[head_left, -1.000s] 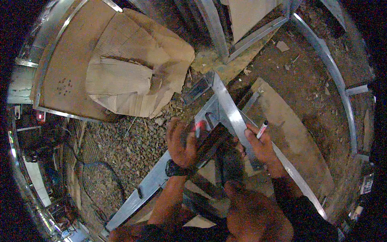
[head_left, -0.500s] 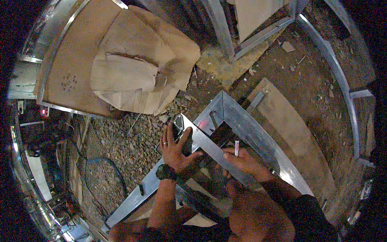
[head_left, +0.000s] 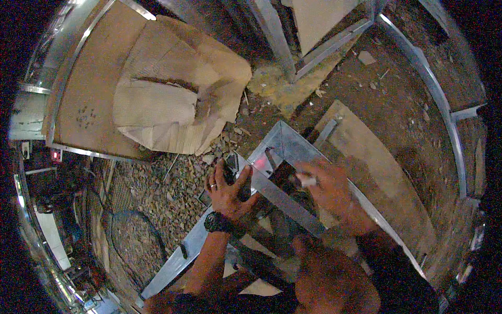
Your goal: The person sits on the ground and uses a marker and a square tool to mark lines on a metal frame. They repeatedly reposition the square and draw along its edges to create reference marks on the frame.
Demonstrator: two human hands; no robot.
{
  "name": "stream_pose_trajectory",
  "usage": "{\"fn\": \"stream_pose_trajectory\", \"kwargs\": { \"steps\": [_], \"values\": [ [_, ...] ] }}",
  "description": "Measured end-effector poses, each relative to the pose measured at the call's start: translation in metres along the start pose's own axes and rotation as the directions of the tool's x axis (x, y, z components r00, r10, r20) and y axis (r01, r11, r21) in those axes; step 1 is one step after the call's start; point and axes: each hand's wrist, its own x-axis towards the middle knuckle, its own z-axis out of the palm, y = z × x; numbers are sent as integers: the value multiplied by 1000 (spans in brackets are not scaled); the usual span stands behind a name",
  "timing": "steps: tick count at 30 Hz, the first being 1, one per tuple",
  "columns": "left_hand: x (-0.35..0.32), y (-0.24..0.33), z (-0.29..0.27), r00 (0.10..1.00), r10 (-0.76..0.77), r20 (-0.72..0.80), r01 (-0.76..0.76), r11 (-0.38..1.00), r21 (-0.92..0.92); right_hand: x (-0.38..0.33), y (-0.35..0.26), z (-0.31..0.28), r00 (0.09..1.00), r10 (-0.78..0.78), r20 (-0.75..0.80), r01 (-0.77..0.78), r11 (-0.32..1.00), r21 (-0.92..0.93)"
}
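Observation:
A wide flat metal blade (head_left: pixel 287 203), seemingly part of a square with a dark head (head_left: pixel 230 162), lies across the left beam of an angled metal frame (head_left: pixel 170 264). My left hand (head_left: pixel 230 196), with a ring and a dark watch, presses the square's head against that beam, thumb and fingers spread around it. My right hand (head_left: pixel 334 193) is raised above the frame's right beam (head_left: pixel 303 145), off the blade and blurred by motion. Between its fingers is a small white marker (head_left: pixel 308 181). A dark slot shows in the beam near the corner, beside a reddish glow.
Gravel (head_left: pixel 141 209) covers the ground at left, with a dark cable (head_left: pixel 157 225) over it. Crumpled cardboard (head_left: pixel 183 99) lies at the far left. A long brown board (head_left: pixel 376 157) lies right of the frame. Metal uprights (head_left: pixel 272 42) stand at the back; a curved-looking rail (head_left: pixel 431 78) runs along the right.
My right hand has lifted off the blade's near end and moved up and right with the white marker. My left hand stays on the square's head. The view has shifted slightly.

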Motion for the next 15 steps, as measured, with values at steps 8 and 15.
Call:
{"fn": "stream_pose_trajectory", "kwargs": {
  "steps": [8, 15],
  "values": [
    [5, 9, 3, 998, 23, -64, -25, 999, -27, 140, 31, -8, 885, -228, 405, 236, 971, 32],
    [10, 17, -2, 999, 0, -35, -2, 998, -65, 163, 36, -8, 850, -185, 494, 183, 982, 53]
  ]
}}
